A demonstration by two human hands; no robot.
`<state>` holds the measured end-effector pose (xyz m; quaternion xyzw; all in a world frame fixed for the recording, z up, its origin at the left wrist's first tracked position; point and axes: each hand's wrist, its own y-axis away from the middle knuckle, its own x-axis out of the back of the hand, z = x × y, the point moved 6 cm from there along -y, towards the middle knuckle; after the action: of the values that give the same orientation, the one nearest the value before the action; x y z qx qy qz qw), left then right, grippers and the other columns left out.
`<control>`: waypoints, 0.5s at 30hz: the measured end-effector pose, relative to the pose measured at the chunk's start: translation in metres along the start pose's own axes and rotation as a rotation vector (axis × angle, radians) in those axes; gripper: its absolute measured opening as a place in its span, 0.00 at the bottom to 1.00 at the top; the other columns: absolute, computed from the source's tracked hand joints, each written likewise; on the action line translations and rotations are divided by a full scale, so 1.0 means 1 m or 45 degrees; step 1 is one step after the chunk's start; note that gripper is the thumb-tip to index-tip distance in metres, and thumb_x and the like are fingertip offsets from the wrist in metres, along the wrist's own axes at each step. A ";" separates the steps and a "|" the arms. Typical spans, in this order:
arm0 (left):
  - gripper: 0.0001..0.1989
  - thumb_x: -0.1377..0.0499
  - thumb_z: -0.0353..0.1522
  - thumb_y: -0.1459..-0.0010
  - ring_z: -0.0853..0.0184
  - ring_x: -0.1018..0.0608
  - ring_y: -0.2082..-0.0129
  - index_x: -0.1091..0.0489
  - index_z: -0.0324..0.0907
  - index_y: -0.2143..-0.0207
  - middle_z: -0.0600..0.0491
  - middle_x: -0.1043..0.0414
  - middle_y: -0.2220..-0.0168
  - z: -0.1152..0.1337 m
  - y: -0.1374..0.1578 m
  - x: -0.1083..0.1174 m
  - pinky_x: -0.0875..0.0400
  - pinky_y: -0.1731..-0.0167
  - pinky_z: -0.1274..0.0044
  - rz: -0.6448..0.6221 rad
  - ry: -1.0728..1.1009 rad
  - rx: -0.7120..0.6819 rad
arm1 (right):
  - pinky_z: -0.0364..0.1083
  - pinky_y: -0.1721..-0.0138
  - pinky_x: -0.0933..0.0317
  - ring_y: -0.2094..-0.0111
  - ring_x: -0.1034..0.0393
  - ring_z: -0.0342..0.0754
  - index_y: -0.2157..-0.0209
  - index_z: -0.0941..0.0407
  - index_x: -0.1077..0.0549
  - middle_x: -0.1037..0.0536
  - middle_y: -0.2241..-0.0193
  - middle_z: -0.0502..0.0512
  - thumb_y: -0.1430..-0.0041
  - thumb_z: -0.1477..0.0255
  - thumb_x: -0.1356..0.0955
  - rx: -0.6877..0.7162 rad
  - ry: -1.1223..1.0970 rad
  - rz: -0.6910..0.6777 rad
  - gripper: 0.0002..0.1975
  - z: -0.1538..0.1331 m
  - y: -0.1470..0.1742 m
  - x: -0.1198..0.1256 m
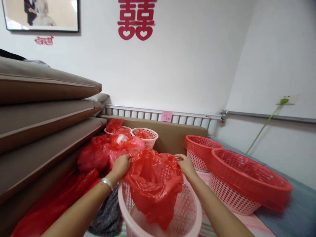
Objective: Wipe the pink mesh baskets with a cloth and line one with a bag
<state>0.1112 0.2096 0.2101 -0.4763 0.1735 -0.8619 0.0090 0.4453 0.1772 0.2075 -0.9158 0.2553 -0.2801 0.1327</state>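
A red plastic bag (154, 179) hangs spread between my two hands, its lower part dipping into a pale pink plastic basket (195, 210) with perforated sides. My left hand (121, 167) pinches the bag's left edge; a silver bracelet is on that wrist. On the opposite side my right hand (187, 164) has its fingers closed on the right edge. The basket stands just below both hands, and its inside shows partly around the bag.
Two bag-lined baskets (234, 194) (197, 156) stand at the right. Filled red bags (95, 154) and two small baskets (150, 142) sit behind. Stacked cushions (49, 115) rise at the left, above a dark grey cloth (107, 214). A radiator (143, 113) runs along the wall.
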 end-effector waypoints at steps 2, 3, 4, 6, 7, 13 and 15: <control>0.13 0.51 0.31 0.42 0.62 0.23 0.60 0.27 0.40 0.66 0.44 0.23 0.60 0.004 -0.003 0.001 0.35 0.60 0.75 -0.006 -0.005 -0.036 | 0.41 0.62 0.36 0.64 0.27 0.45 0.64 0.59 0.26 0.21 0.66 0.55 0.58 0.78 0.39 0.028 -0.044 0.016 0.17 -0.008 0.001 0.001; 0.13 0.51 0.30 0.42 0.62 0.23 0.60 0.27 0.39 0.66 0.44 0.23 0.60 0.005 -0.005 0.000 0.35 0.60 0.75 -0.009 -0.005 -0.046 | 0.41 0.60 0.37 0.63 0.27 0.45 0.63 0.59 0.26 0.21 0.64 0.56 0.57 0.78 0.39 0.045 -0.056 0.034 0.18 -0.012 0.002 0.002; 0.13 0.52 0.30 0.42 0.62 0.23 0.60 0.27 0.39 0.66 0.43 0.23 0.60 0.004 -0.008 0.000 0.35 0.60 0.75 -0.011 -0.005 -0.046 | 0.41 0.58 0.37 0.62 0.27 0.45 0.62 0.59 0.26 0.22 0.63 0.56 0.56 0.78 0.40 0.066 -0.054 0.059 0.18 -0.016 0.004 0.004; 0.13 0.52 0.29 0.41 0.61 0.24 0.60 0.28 0.38 0.65 0.41 0.24 0.60 0.001 -0.013 -0.002 0.35 0.60 0.73 -0.011 0.000 -0.027 | 0.41 0.57 0.38 0.61 0.28 0.45 0.63 0.57 0.26 0.22 0.63 0.54 0.54 0.78 0.41 0.088 0.034 0.092 0.18 -0.020 0.007 0.006; 0.13 0.52 0.29 0.41 0.60 0.24 0.60 0.28 0.37 0.64 0.40 0.24 0.60 -0.002 -0.015 -0.004 0.36 0.60 0.72 -0.011 0.007 -0.012 | 0.41 0.58 0.39 0.61 0.28 0.45 0.64 0.57 0.26 0.22 0.63 0.53 0.54 0.79 0.41 0.083 0.104 0.095 0.18 -0.020 0.008 0.006; 0.07 0.46 0.29 0.41 0.62 0.25 0.61 0.29 0.34 0.67 0.45 0.26 0.64 -0.023 -0.024 -0.017 0.33 0.58 0.67 -0.044 0.216 0.106 | 0.40 0.70 0.42 0.68 0.28 0.46 0.73 0.56 0.24 0.21 0.72 0.52 0.58 0.82 0.40 -0.081 0.395 0.008 0.16 -0.002 0.007 0.000; 0.10 0.44 0.34 0.41 0.64 0.25 0.61 0.30 0.35 0.64 0.50 0.27 0.62 -0.027 -0.025 -0.018 0.30 0.59 0.67 -0.051 0.388 0.125 | 0.40 0.72 0.44 0.70 0.28 0.45 0.76 0.56 0.24 0.21 0.74 0.53 0.58 0.83 0.40 -0.112 0.455 -0.045 0.16 0.004 0.005 -0.002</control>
<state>0.1025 0.2439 0.1898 -0.3424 0.1211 -0.9316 -0.0115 0.4441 0.1739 0.2018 -0.8607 0.2708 -0.4293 0.0400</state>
